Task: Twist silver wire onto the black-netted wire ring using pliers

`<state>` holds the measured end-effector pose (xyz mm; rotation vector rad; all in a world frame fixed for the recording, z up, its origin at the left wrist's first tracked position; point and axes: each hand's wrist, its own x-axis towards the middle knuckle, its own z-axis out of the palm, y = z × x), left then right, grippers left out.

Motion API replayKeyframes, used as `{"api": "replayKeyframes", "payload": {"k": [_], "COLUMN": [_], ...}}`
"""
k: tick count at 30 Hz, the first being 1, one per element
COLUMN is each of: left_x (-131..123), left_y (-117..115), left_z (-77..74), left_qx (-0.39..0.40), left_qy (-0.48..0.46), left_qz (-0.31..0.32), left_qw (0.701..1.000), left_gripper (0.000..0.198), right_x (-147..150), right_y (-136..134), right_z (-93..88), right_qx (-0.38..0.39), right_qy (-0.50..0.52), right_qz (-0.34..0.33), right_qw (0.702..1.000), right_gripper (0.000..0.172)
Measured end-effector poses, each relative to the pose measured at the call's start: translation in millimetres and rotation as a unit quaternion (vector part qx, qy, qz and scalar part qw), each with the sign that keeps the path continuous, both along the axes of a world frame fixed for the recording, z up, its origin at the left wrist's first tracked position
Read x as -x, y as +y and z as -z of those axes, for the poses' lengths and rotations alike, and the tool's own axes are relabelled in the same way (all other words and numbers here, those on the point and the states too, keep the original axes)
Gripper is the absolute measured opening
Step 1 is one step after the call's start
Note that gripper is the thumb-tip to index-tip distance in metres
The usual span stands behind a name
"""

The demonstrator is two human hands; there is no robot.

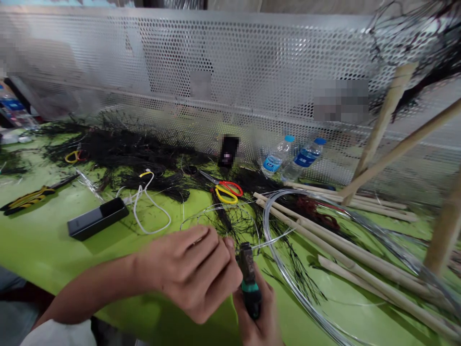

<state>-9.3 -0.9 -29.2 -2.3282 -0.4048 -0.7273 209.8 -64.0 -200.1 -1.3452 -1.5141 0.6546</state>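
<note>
Farthest left on the green tabletop [36, 245] lie yellow-and-black long-nose pliers [36, 196], then a dark rectangular box [91, 223] and a looped white cable [163, 208]. Your left hand [201, 271] is curled into a fist — you cannot tell what it grips. Beyond it rest red-and-yellow-handled scissors [220, 184]. The green-and-black hand tool [248, 274] stands head-up in your right hand [264, 322] — fingers wrapped round its handles — just beside the metal wire coil [267, 226].

Light-blue bottle label [272, 164]: white mark, illegible; dark-blue bottle label [304, 157]: white print, illegible; readable text: none
</note>
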Motion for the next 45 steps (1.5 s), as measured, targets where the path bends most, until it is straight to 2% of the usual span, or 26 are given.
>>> {"api": "replayKeyframes", "payload": {"k": [1, 3, 4, 6, 8, 11, 14, 15, 16, 17, 23, 25, 27, 29, 31, 32, 33, 35, 36, 37, 38, 39, 40, 42, 44, 45], "left_x": [-2.4, -7.2, -8.8, -8.9, -5.7, -1.3, -3.9, -6.1, -8.4, -10.8, -21.5, -23.9, -24.7, -22.8, -18.3, -15.5, -12.8, -8.7, -7.5, -7.0, -6.8, -6.5, -6.1, -3.6, 0.3, 2.3], "left_y": [-1.0, -3.7, -4.9, -6.0, -3.6, 6.8, 17.8, 19.9, 20.7, 20.3, 8.7, 6.9, 7.3, 10.4, 16.0, 19.2, 22.3, 26.9, 27.8, 27.9, 27.2, 26.1, 25.3, 25.7, 30.3, 33.7], "left_z": [3.0, 6.3, 5.8, 0.3, -7.8, -13.1, -6.3, -2.9, 0.3, 3.0, 13.8, 19.1, 24.8, 29.5, 32.3, 33.1, 33.4, 32.1, 30.3, 27.7, 24.2, 20.1, 15.6, 7.3, 2.3, 1.5], "left_qx": [0.022, 0.18, 0.283, 0.478, 0.607, 0.747, 0.846, 0.857, 0.857, 0.85, 0.779, 0.745, 0.677, 0.554, 0.36, 0.252, 0.153, 0.052, 0.065, 0.122, 0.218, 0.343, 0.485, 0.701, 0.814, 0.844], "left_qy": [-0.027, -0.125, -0.181, -0.22, -0.221, -0.199, -0.232, -0.258, -0.284, -0.309, -0.398, -0.417, -0.425, -0.404, -0.337, -0.286, -0.233, -0.159, -0.157, -0.177, -0.207, -0.246, -0.267, -0.277, -0.252, -0.238], "left_qz": [-0.008, -0.052, -0.084, -0.108, -0.11, -0.049, 0.043, 0.065, 0.079, 0.085, 0.11, 0.127, 0.135, 0.138, 0.144, 0.144, 0.142, 0.134, 0.132, 0.129, 0.127, 0.122, 0.109, 0.098, 0.1, 0.103], "left_qw": [0.999, 0.974, 0.938, 0.843, 0.756, 0.632, 0.479, 0.442, 0.422, 0.418, 0.471, 0.505, 0.586, 0.715, 0.858, 0.913, 0.95, 0.977, 0.977, 0.968, 0.945, 0.898, 0.826, 0.649, 0.514, 0.47], "left_gripper": [0.016, 0.016, 0.014, 0.012, 0.017, 0.025, 0.022, 0.018, 0.016, 0.014, 0.007, 0.005, 0.005, 0.008, 0.014, 0.016, 0.017, 0.016, 0.016, 0.015, 0.015, 0.014, 0.015, 0.02, 0.021, 0.023], "right_x": [0.1, 1.1, 2.0, 3.5, 3.8, 1.7, 0.4, 0.9, 1.9, 3.2, 7.4, 6.0, 4.6, 4.3, 5.3, 6.1, 7.0, 8.5, 8.9, 9.0, 9.0, 8.8, 8.6, 8.3, 8.0, 7.8], "right_y": [-1.9, -4.8, -5.5, -4.7, -1.7, 3.9, 6.9, 7.0, 6.7, 6.1, 4.6, 6.1, 7.2, 7.2, 6.0, 5.4, 4.8, 4.5, 4.8, 5.3, 6.1, 6.9, 7.6, 8.6, 8.6, 8.2], "right_z": [1.9, 3.8, 3.7, 1.4, -2.6, -8.5, -11.8, -12.5, -13.2, -14.1, -25.5, -27.3, -26.4, -23.6, -20.8, -19.9, -19.5, -20.5, -21.9, -23.7, -25.7, -27.6, -29.3, -31.4, -31.4, -30.8], "right_qx": [-0.006, -0.008, 0.0, 0.021, 0.039, 0.051, 0.049, 0.044, 0.041, 0.04, 0.057, 0.047, 0.035, 0.031, 0.034, 0.035, 0.036, 0.043, 0.048, 0.053, 0.055, 0.054, 0.05, 0.044, 0.043, 0.045], "right_qy": [0.0, 0.004, 0.007, 0.015, 0.023, 0.033, 0.047, 0.051, 0.054, 0.056, 0.078, 0.084, 0.091, 0.094, 0.093, 0.093, 0.095, 0.099, 0.098, 0.095, 0.091, 0.084, 0.076, 0.056, 0.034, 0.025], "right_qz": [0.014, 0.033, 0.035, 0.03, 0.015, -0.028, -0.037, -0.026, -0.013, -0.005, -0.026, -0.05, -0.065, -0.066, -0.06, -0.054, -0.048, -0.046, -0.049, -0.053, -0.055, -0.055, -0.053, -0.054, -0.06, -0.064], "right_qw": [1.0, 0.999, 0.999, 0.999, 0.999, 0.998, 0.997, 0.997, 0.998, 0.998, 0.995, 0.994, 0.993, 0.993, 0.993, 0.994, 0.994, 0.993, 0.993, 0.993, 0.993, 0.993, 0.994, 0.996, 0.997, 0.997], "right_gripper": [0.044, 0.046, 0.047, 0.047, 0.044, 0.038, 0.042, 0.044, 0.045, 0.045, 0.029, 0.024, 0.022, 0.02, 0.02, 0.02, 0.021, 0.02, 0.02, 0.02, 0.019, 0.019, 0.018, 0.016, 0.013, 0.012]}}
